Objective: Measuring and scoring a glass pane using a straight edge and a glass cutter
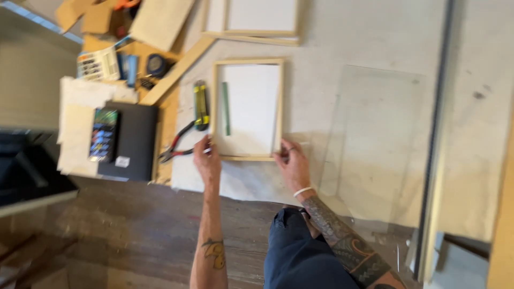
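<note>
A light wooden picture frame [279, 101] with a white panel inside lies flat on a white sheet on the floor. My left hand [206, 158] grips its near left corner. My right hand [290, 163] holds the near right corner, a ring on one finger and a white band at the wrist. A thin green stick [225, 107] lies on the white panel inside the frame.
Left of the frame lie a yellow-and-black tool [200, 105] and red-handled pliers [176, 146]. A clear glass pane [375, 144] lies to the right. A second wooden frame [257, 33] is farther away. A black case [134, 140], a calculator [96, 65] and cardboard pieces clutter the left.
</note>
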